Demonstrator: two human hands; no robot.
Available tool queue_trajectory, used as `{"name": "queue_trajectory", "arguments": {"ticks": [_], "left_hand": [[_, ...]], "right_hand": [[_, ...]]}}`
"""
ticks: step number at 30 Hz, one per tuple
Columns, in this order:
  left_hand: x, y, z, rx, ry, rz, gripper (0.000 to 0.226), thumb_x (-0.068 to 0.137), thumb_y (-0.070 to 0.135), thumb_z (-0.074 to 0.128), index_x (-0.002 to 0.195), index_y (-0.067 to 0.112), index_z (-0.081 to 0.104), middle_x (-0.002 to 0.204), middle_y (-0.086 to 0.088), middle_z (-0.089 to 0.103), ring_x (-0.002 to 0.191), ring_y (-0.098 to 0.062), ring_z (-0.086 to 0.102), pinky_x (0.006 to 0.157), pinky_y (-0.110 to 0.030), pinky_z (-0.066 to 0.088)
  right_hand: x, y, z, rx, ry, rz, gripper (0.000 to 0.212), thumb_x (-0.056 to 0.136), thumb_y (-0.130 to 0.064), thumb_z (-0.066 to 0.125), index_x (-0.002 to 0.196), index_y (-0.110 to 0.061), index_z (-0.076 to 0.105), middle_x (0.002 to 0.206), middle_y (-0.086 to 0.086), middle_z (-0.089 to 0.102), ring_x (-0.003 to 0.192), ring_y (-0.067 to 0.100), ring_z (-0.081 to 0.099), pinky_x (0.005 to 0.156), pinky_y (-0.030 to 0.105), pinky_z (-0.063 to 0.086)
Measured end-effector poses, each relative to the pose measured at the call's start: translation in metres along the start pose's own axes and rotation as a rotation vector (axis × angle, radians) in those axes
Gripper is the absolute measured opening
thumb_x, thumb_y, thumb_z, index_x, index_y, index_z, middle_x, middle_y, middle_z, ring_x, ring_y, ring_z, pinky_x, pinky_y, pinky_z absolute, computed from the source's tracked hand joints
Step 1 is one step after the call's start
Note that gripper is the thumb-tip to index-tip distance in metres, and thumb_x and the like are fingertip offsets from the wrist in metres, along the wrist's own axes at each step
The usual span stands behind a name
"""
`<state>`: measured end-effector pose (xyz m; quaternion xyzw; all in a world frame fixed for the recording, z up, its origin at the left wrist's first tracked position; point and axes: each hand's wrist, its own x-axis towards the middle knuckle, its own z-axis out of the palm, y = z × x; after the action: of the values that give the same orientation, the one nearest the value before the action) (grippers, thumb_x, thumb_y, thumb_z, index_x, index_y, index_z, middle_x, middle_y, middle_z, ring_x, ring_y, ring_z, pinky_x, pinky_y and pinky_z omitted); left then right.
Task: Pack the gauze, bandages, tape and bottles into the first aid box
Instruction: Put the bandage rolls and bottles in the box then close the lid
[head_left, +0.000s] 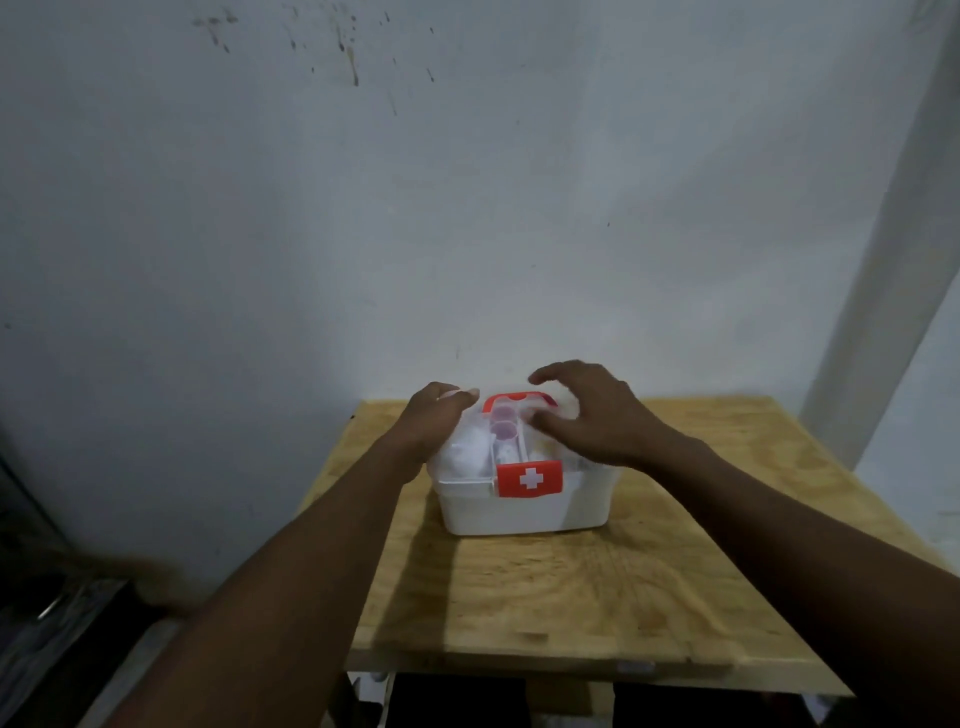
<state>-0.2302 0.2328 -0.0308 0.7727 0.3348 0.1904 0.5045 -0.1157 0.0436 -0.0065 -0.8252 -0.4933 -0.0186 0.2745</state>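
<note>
Table: pale plywood table top (597, 582) with visible grain, flat and matt; bare apart from the box.
Box: white plastic first aid box (524, 506) with rounded corners sits towards 12 o'clock on the table; rigid, smooth, probably light and a little slippery.
Lid: clear plastic lid (467, 457) is on top, thin and likely flexible; best pressed at its edges.
Left hand: left hand (434, 418) rests on the lid's 9 o'clock side, fingers curled, gripping nothing.
Right hand: right hand (587, 415) spreads over the 3 o'clock side, fingers splayed, palm down.
Latch: red latch with a white cross (530, 478) at 6 o'clock.
Handle: red handle (519, 401) at 12 o'clock, the likely carrying point.
Contents: white soft rolls and small round caps show blurred through the lid.
</note>
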Motion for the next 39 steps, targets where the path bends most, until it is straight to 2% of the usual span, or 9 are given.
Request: {"name": "queue_trajectory", "arguments": {"ticks": [2,5,11,17,39], "left_hand": [[0.000,-0.003,0.001,0.007,-0.008,0.004,0.045,0.098,0.045,0.053,0.135,0.019,0.052,0.136,-0.004,0.056,0.103,-0.020,0.054,0.071,-0.027,0.044],[0.002,-0.007,0.001,0.003,-0.020,-0.017,0.056,0.097,0.049,0.052,0.143,0.018,0.047,0.142,-0.006,0.053,0.106,-0.021,0.054,0.071,-0.029,0.043],[0.006,-0.009,0.002,0.126,-0.006,0.026,0.057,0.098,0.052,0.048,0.142,0.016,0.045,0.145,-0.010,0.051,0.112,-0.024,0.054,0.084,-0.032,0.042],[0.006,-0.009,0.001,0.171,-0.046,0.015,0.058,0.098,0.054,0.046,0.143,0.017,0.041,0.147,-0.011,0.048,0.121,-0.030,0.054,0.088,-0.034,0.046],[0.002,-0.006,0.000,0.135,-0.057,-0.002,0.058,0.097,0.052,0.048,0.143,0.017,0.040,0.144,-0.012,0.049,0.120,-0.030,0.055,0.091,-0.037,0.049]], "right_hand": [[-0.003,-0.006,0.003,-0.152,-0.134,-0.047,0.084,0.070,-0.084,0.043,0.139,-0.036,0.046,0.147,-0.008,0.048,0.135,0.017,0.041,0.111,0.050,0.031],[-0.006,-0.001,0.007,-0.331,-0.165,-0.120,0.098,0.064,-0.093,0.040,0.145,-0.039,0.033,0.156,-0.007,0.035,0.143,0.020,0.031,0.113,0.052,0.026],[-0.010,0.003,0.011,-0.443,-0.128,-0.208,0.103,0.066,-0.094,0.029,0.149,-0.034,0.026,0.158,-0.003,0.031,0.144,0.023,0.028,0.112,0.054,0.027],[-0.009,0.004,0.012,-0.461,-0.153,-0.216,0.107,0.064,-0.096,0.033,0.150,-0.035,0.020,0.159,-0.002,0.027,0.145,0.024,0.024,0.113,0.056,0.024],[-0.009,0.005,0.018,-0.450,-0.140,-0.200,0.109,0.062,-0.095,0.036,0.151,-0.034,0.020,0.160,-0.002,0.026,0.146,0.024,0.023,0.114,0.057,0.027]]}}
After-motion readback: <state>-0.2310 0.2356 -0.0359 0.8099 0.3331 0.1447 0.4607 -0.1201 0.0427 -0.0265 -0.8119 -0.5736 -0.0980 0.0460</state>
